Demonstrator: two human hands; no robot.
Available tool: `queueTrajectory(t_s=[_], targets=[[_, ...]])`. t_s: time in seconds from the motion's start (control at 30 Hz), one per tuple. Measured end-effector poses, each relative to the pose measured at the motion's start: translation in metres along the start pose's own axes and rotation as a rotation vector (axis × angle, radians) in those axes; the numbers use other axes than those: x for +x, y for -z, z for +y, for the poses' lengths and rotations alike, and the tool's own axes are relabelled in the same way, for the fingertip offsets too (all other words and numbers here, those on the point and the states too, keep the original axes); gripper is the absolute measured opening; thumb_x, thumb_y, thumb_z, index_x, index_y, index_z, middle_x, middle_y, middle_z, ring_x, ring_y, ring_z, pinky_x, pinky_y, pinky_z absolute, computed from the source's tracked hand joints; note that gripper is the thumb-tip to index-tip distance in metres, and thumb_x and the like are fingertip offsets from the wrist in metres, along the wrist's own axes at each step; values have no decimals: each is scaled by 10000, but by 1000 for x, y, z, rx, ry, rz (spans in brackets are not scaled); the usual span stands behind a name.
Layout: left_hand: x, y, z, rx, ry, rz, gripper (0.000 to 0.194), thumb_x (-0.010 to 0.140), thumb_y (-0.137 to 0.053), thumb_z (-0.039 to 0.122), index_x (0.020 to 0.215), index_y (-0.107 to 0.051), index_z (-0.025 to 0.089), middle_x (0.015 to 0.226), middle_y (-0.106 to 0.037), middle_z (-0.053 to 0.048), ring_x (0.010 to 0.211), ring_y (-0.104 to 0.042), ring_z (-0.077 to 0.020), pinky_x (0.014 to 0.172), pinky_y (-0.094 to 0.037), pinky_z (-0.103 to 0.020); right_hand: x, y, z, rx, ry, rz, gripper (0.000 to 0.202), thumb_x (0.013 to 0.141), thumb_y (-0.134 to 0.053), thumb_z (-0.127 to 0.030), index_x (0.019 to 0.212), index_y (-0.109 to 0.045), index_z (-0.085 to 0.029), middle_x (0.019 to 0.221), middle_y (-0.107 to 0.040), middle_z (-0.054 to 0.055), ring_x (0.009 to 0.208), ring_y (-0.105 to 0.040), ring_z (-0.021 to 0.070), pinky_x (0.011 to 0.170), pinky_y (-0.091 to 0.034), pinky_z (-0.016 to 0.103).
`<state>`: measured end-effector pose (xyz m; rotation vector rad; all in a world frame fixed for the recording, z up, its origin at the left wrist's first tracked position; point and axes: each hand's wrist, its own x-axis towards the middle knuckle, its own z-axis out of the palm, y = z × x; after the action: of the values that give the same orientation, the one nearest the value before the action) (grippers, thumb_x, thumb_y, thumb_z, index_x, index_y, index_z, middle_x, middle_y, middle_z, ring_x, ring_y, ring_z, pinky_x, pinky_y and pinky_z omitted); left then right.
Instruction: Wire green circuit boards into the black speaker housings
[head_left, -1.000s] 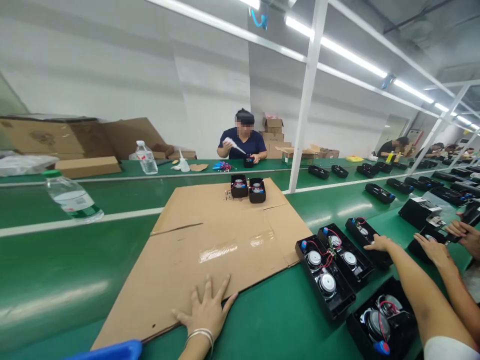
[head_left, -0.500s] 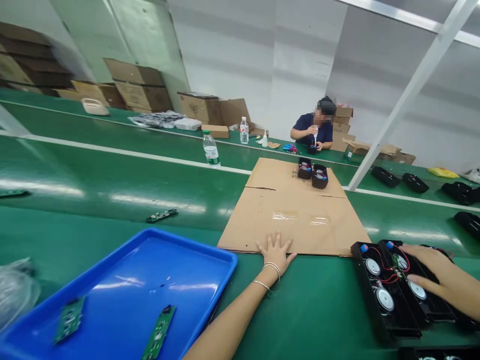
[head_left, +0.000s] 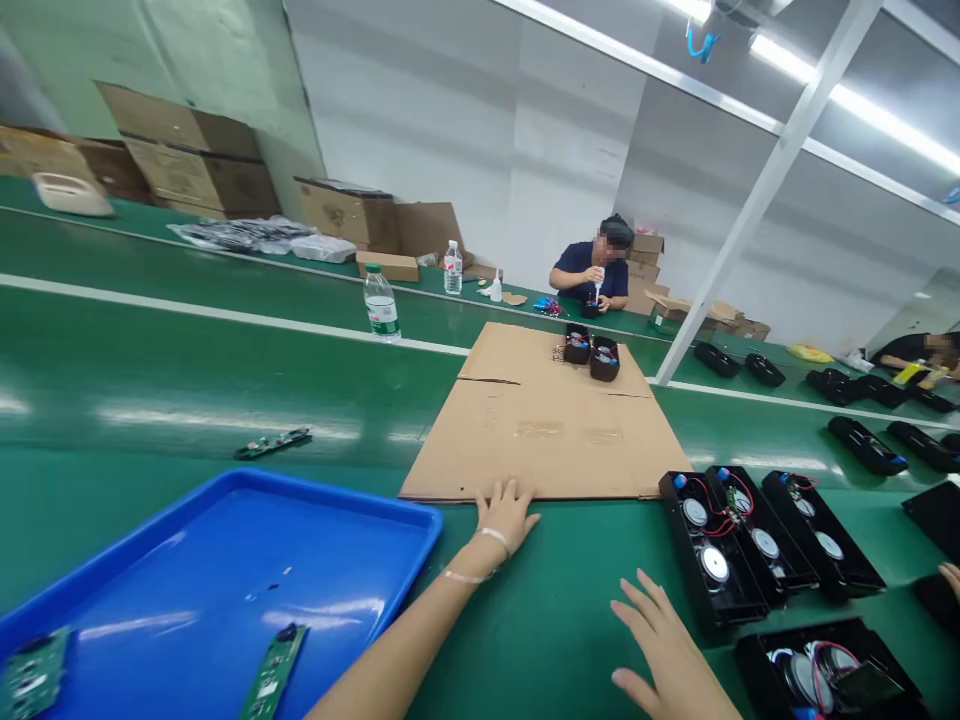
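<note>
My left hand (head_left: 504,520) rests with spread fingers on the near edge of a flat cardboard sheet (head_left: 555,460). Above the green table, my right hand (head_left: 664,640) is open and holds nothing, just left of several black speaker housings. The nearest housing (head_left: 712,590) has two round speakers and red wires, with a small green board on the housing (head_left: 757,535) beside it. A third housing (head_left: 825,540) lies to their right, and another (head_left: 832,670) sits closer to me. Two more small housings (head_left: 592,350) stand at the sheet's far end.
At left lies a blue tray (head_left: 330,490) with green circuit boards (head_left: 274,675). Another circuit board (head_left: 274,443) is behind it. A water bottle (head_left: 382,305) stands beyond. A person (head_left: 589,270) works across the bench, near a white post (head_left: 765,200). Black shells (head_left: 866,445) line the right.
My right hand has left the speaker housings and moved left and nearer to me. My left hand stays at the cardboard's edge, fingers less extended. The view has swung to the right.
</note>
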<state>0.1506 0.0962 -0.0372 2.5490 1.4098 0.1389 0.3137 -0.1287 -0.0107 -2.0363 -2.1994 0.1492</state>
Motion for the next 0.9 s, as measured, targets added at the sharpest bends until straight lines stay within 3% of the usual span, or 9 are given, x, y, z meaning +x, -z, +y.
queueTrajectory(t_s=[0.1, 0.2, 0.3, 0.4, 0.57, 0.67, 0.8, 0.9], targets=[[-52, 13, -24, 66, 44, 45, 512, 797, -517, 214, 1307, -463, 213, 1450, -318, -149, 1359, -163, -363, 1033, -151, -626, -5, -42, 18, -39, -107, 214, 320, 864, -483, -311, 1144, -598, -208, 1344, -447, 87, 1270, -345, 344, 958, -408, 563], [-113, 13, -59, 157, 160, 120, 547, 786, -501, 187, 1328, -428, 222, 1458, -295, -159, 1356, -121, -394, 1000, -166, -669, -9, -72, 35, -51, -135, 356, 328, 894, -423, -360, 1113, -609, -200, 1337, -455, 93, 1266, -352, 344, 941, -430, 562], [-163, -1, -87, 181, 224, 135, 538, 783, -480, 157, 1295, -454, 321, 1458, -317, -113, 1353, -112, -400, 970, -220, -684, 1, -88, 30, -41, -99, 347, 330, 908, -396, -373, 1086, -619, -208, 1324, -469, 86, 1265, -357, 336, 923, -453, 546], [-188, -21, -99, 184, 249, 214, 554, 820, -361, 53, 1266, -474, 361, 1449, -343, -93, 1362, -93, -359, 974, -312, -613, 32, -93, 8, -23, -36, 271, 333, 922, -373, -359, 1094, -613, -205, 1380, -402, 72, 1306, -285, 323, 975, -391, 566], [-179, -37, -91, 260, 249, 313, 704, 761, -266, -101, 1305, -425, 316, 1438, -361, -98, 1360, -69, -346, 989, -324, -590, 115, -95, -15, -38, 73, 181, 408, 929, -345, -346, 1297, -460, -212, 1455, -266, 56, 1349, -187, 275, 1054, -271, 543], [-164, -41, -82, 266, 248, 298, 766, 707, -275, -148, 1324, -409, 287, 1437, -355, -116, 1349, -104, -374, 988, -309, -609, 157, -102, -20, -71, -3, 146, 495, 911, -379, -390, 1359, -379, -181, 1452, -264, 99, 1342, -202, 291, 1061, -238, 536], [-153, -47, -79, 187, 291, 283, 766, 690, -299, -148, 1325, -424, 263, 1424, -371, -129, 1332, -190, -388, 970, -321, -622, 178, -117, -25, -87, -121, 141, 512, 912, -336, -432, 1330, -432, -152, 1450, -260, 118, 1343, -190, 309, 1062, -219, 533], [-136, -30, -100, 5, 236, 213, 491, 776, -440, 22, 1184, -589, 251, 1357, -478, -105, 1287, -335, -370, 953, -393, -560, 178, -125, -25, -90, -118, 170, 505, 917, -294, -447, 1304, -470, -175, 1462, -236, 88, 1351, -164, 299, 1062, -214, 533]])
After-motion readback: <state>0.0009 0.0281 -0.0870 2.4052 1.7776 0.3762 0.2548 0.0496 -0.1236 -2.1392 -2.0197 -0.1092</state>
